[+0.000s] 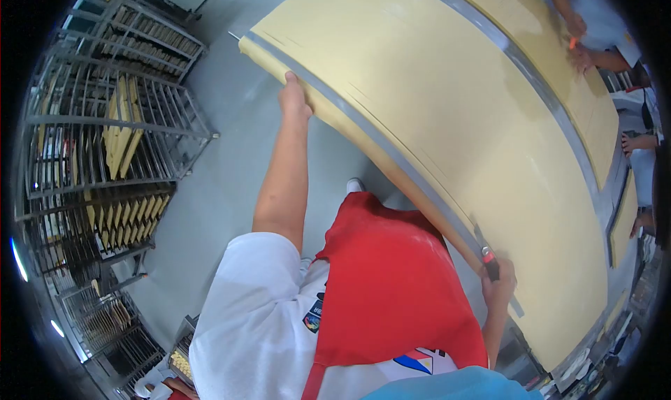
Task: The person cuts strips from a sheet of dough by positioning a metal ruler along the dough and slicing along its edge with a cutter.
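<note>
A big pale yellow sheet, dough-like in look, covers the work table. Along its near edge runs a long grey metal straightedge, with a narrow strip of the sheet on my side of it. My left hand is closed round this strip near the far left corner, thumb on top and fingers hidden underneath. At the near right end, my right hand grips a cutter with a red and black handle. Its thin dark blade points away from me, beside the straightedge. Short dark lines mark the sheet.
Metal racks with trays and yellow slabs stand on the floor at left. Across the table, a co-worker's hands hold something orange over another yellow sheet. More hands show at the right edge.
</note>
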Demonstrator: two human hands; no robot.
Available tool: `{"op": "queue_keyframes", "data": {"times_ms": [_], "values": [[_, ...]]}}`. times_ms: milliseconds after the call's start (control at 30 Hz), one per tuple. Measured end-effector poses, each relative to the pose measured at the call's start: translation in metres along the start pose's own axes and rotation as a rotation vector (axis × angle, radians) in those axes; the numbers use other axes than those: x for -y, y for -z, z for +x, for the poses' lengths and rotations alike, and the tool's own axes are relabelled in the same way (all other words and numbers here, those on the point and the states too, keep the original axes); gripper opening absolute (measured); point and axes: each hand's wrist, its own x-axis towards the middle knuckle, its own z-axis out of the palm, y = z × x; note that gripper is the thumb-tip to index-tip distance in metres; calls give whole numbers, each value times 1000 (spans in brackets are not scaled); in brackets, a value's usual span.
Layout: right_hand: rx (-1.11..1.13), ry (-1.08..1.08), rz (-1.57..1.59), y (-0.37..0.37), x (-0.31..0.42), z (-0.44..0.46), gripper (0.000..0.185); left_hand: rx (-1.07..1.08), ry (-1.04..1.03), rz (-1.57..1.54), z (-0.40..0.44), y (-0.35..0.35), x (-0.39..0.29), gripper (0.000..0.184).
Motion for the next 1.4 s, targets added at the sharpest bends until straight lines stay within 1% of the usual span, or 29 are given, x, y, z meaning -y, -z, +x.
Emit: {"op": "queue_keyframes", "data": {"times_ms": [33,67,100,133,167,233,367,433,567,633,667,733,767,833,867,933,967,1033,1233,1333,1400], "values": [[7,-23,-6,0,2,1,34,37,-13,-58,-2,1,2,59],[15,-46,-11,0,2,1,34,38,-5,-54,-4,2,4,59],[18,-51,-12,0,2,1,34,83,-11,-54,-10,2,0,58],[11,-32,-11,0,1,0,34,128,-18,-55,-13,3,-3,58],[4,-13,-10,0,1,0,33,127,-15,-51,-9,6,-1,58],[3,-11,-15,1,6,2,32,186,-26,33,6,13,6,56],[29,-48,-45,4,6,2,31,242,60,41,23,23,12,56],[19,-40,-34,5,6,3,31,376,53,95,21,27,12,61],[-2,-23,3,2,6,4,32,312,12,69,-2,30,19,56],[-1,-34,5,1,5,3,33,159,102,128,-15,29,26,51],[-4,-39,6,1,4,3,34,163,103,135,-24,30,31,51],[3,-53,8,-1,1,2,34,135,246,32,-54,33,40,47],[11,-60,4,-1,1,0,34,142,248,41,-64,38,51,47],[-2,-67,6,-2,1,-1,35,346,281,83,-81,52,77,52],[-10,-62,4,-2,2,-1,35,350,284,92,-91,57,86,52],[-12,-54,9,-1,2,0,35,489,324,72,-115,60,95,47],[-14,-37,9,-1,1,0,35,491,327,80,-124,59,98,47],[-18,-38,10,-2,1,0,36,395,351,84,-142,51,94,44],[-15,-22,29,-4,-6,-1,38,427,245,119,-140,47,95,42],[11,-25,23,-6,-10,-2,39,383,253,115,-146,44,94,41],[20,-24,9,-4,-9,-1,39,405,289,139,-160,43,92,41]]}}
